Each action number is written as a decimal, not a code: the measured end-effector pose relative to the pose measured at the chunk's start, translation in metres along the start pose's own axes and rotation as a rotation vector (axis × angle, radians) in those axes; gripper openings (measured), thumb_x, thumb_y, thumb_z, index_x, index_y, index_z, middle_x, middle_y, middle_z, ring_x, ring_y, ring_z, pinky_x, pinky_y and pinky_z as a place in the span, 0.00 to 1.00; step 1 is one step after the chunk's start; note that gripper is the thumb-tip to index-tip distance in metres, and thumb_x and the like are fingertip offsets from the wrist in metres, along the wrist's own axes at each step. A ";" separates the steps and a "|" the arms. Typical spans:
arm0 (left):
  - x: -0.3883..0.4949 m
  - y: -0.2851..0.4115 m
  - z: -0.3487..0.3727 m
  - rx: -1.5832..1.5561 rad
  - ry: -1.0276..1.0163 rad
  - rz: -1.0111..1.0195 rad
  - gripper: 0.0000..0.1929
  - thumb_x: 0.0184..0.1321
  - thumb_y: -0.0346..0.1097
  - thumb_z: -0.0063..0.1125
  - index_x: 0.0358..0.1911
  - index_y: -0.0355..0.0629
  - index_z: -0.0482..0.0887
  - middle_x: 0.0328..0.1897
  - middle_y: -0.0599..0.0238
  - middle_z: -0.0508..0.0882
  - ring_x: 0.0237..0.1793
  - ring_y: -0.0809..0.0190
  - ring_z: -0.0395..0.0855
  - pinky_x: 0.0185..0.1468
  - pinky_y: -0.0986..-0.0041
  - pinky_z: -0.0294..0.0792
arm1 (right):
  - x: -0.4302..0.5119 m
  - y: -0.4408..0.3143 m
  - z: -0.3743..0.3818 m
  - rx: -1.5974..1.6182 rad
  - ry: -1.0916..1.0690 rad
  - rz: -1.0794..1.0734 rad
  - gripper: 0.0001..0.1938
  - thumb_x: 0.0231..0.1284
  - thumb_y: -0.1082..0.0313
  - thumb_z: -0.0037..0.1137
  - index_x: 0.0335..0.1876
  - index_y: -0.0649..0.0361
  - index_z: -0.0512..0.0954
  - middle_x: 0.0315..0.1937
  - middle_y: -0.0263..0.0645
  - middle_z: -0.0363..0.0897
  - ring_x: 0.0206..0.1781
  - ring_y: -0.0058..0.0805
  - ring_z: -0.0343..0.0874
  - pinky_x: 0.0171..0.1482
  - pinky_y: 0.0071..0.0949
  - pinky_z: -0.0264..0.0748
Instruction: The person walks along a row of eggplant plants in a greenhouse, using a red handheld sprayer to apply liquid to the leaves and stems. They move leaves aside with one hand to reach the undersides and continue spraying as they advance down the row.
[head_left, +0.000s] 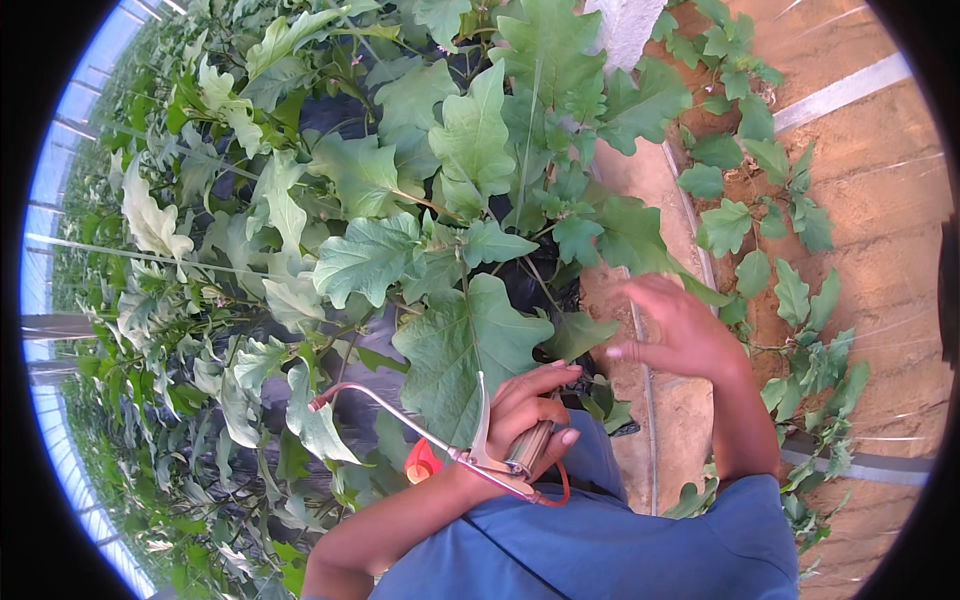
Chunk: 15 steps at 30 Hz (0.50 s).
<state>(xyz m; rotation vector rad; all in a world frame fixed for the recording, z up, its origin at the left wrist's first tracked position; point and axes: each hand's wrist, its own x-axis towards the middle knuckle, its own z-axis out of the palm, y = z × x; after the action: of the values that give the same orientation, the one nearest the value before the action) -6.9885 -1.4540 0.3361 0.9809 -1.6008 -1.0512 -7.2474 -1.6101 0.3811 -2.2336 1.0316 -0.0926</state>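
My left hand is closed around the cylindrical metal handle of a small lever-type spray wand. The wand has a silver lever, a curved metal tube with a reddish tip at the left, and a thin red hose at its lower end. A broad, lobed eggplant leaf lies just beyond that hand. My right hand is slightly blurred and holds nothing, its thumb and fingers apart. It hovers beside the leaves at the plant row's right edge.
Dense eggplant plants fill the left, with vertical strings among them. Black plastic film shows below the leaves. A pipe runs along the path at the right, near more plants. A red object sits by my left forearm.
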 end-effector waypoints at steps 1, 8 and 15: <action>0.009 0.000 0.005 -0.004 0.007 -0.001 0.11 0.68 0.29 0.75 0.47 0.41 0.84 0.76 0.43 0.82 0.78 0.37 0.79 0.79 0.49 0.72 | 0.018 0.036 -0.009 0.044 0.000 0.034 0.32 0.69 0.46 0.74 0.68 0.61 0.80 0.64 0.52 0.85 0.70 0.57 0.82 0.73 0.50 0.76; 0.025 -0.020 0.034 0.070 0.093 -0.299 0.10 0.68 0.33 0.77 0.45 0.42 0.87 0.82 0.42 0.76 0.74 0.38 0.81 0.74 0.52 0.73 | 0.198 0.243 -0.004 0.117 -0.194 0.226 0.22 0.80 0.53 0.64 0.65 0.64 0.85 0.63 0.52 0.89 0.67 0.46 0.87 0.72 0.43 0.80; -0.018 -0.060 0.016 0.269 0.384 -0.616 0.08 0.68 0.33 0.77 0.46 0.43 0.91 0.81 0.42 0.78 0.65 0.43 0.87 0.68 0.54 0.78 | 0.289 0.330 0.065 0.450 -0.137 0.498 0.23 0.79 0.55 0.65 0.69 0.60 0.83 0.68 0.44 0.86 0.72 0.39 0.82 0.72 0.42 0.78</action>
<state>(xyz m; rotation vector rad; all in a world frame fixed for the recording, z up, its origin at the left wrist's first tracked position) -6.9932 -1.4528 0.2716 1.8153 -1.1568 -0.9697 -7.2431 -1.9304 0.0748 -1.5179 1.3107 0.0433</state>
